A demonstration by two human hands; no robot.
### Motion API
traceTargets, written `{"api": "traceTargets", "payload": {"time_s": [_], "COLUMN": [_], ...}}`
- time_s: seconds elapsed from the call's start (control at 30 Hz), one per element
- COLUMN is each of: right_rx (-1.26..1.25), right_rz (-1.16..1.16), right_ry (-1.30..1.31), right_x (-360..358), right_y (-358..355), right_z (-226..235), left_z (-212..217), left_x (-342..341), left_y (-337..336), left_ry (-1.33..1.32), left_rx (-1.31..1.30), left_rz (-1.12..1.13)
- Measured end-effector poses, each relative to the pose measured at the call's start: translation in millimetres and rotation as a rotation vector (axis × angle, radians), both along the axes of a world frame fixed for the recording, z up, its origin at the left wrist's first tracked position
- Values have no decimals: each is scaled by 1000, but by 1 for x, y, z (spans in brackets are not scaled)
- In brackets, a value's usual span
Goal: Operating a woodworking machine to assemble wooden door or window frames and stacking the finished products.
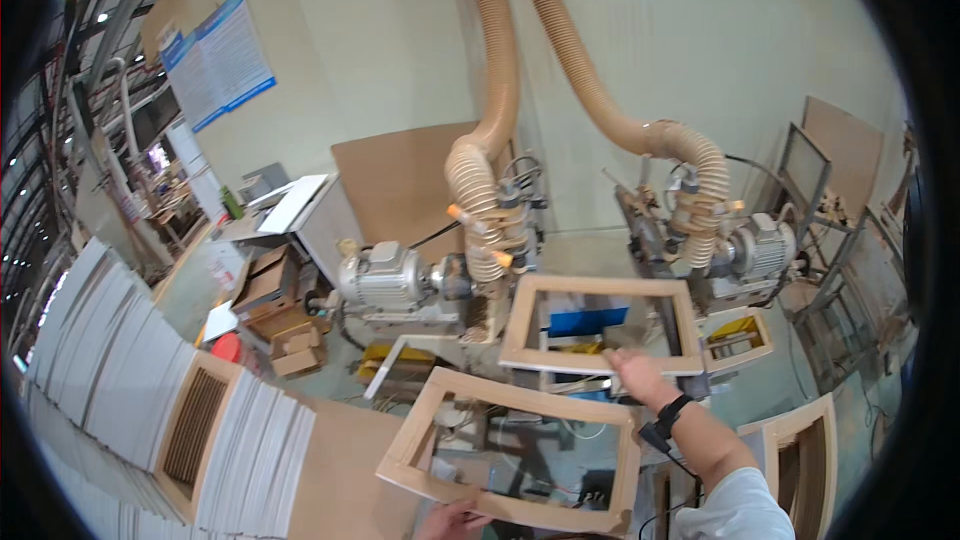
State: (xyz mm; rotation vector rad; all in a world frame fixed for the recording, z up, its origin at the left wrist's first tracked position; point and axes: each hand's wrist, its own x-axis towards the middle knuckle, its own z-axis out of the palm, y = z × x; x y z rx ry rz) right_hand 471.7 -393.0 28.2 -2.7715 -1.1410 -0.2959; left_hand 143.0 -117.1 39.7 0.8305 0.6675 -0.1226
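Two rectangular wooden frames with open middles lie before me. My left hand (450,520) grips the bottom rail of the near frame (530,400), which is tilted, its right side by my right forearm. Farther off, the second frame (605,286) lies at the machine between the two motors. My right hand (638,378), wearing a black wristband, is closed on that frame's near rail, around its middle. Part of my left hand is cut off by the lower edge of the view.
A grey motor (385,280) stands left of the far frame, another motor (762,250) right. Ribbed tan hoses (502,60) hang down to them. Many white-edged panels (110,360) are stacked at left. More wooden frames (825,460) stand at lower right; cardboard boxes (298,350) sit behind the panels.
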Motion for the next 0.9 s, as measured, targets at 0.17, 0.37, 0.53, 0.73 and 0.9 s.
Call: {"api": "traceTargets", "payload": {"time_s": [0.17, 0.37, 0.53, 0.73, 0.9], "right_rx": [39, 42, -94, 159, 271], "right_rz": [-56, -43, -213, -176, -458], "right_ry": [-103, 55, 62, 117, -20], "right_x": [50, 54, 19, -42, -148], "right_y": [12, 6, 29, -5, -105], "right_z": [-33, -27, 8, 15, 60], "left_z": [-8, 43, 68, 58, 57], "left_x": [-112, -137, -113, -113, -66], "left_y": [82, 119, 198, 295, 305], "left_ry": [-109, -301, -581, -671, -432], "left_rx": [9, 122, 172, 224, 431], "left_rz": [286, 707, 1129, 1501, 1636]}}
